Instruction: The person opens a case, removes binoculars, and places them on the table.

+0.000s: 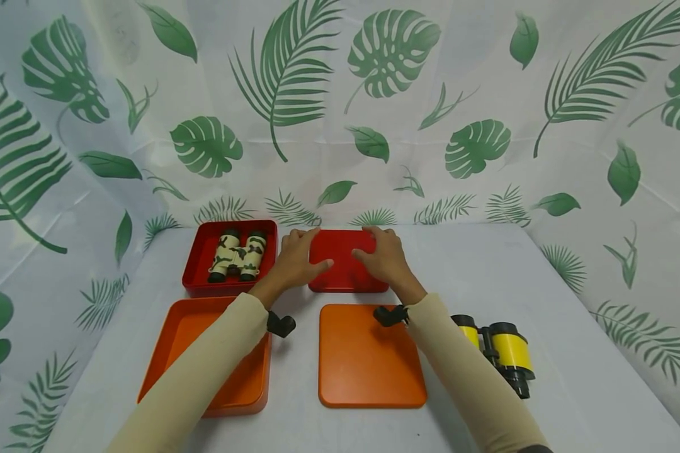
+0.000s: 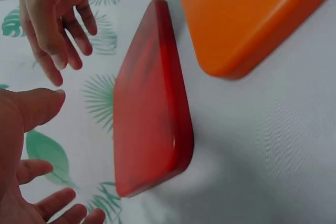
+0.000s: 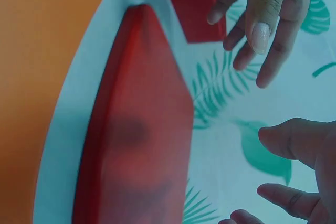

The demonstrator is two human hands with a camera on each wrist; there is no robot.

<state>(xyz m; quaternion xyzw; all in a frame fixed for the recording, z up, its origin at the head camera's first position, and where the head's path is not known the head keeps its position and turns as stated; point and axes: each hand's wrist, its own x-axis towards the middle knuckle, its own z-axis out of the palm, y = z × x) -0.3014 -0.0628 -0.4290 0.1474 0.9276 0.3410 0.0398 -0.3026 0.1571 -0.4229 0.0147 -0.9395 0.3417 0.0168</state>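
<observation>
A: Start nearest the person. What lies in front of the red lid (image 1: pixel 348 267)?

B: Just nearer than it lies the orange lid (image 1: pixel 370 355), flat on the white table (image 1: pixel 572 352). To that lid's left is the open orange box (image 1: pixel 195 352), and to its right, well apart from the red lid, the yellow binoculars (image 1: pixel 501 352).

A: And the red lid itself?

B: It lies flat, with both hands over it. The left hand (image 1: pixel 296 259) is at its left edge, the right hand (image 1: pixel 386 257) at its right edge, about equally near. Its longer side runs left to right between them.

A: Are they gripping it?

B: From the wrist views, no. The left hand's fingers (image 2: pixel 50 208) and the right hand's fingers (image 3: pixel 283 198) are spread and straight, hovering just above the lid; I can't tell if any fingertip touches.

A: What's around it?

B: Just left of the red lid stands the open red box (image 1: pixel 204 264) holding camouflage binoculars (image 1: pixel 238 255). Bare tabletop lies right of the lid, and the leaf-print backdrop (image 1: pixel 374 113) rises close behind.
</observation>
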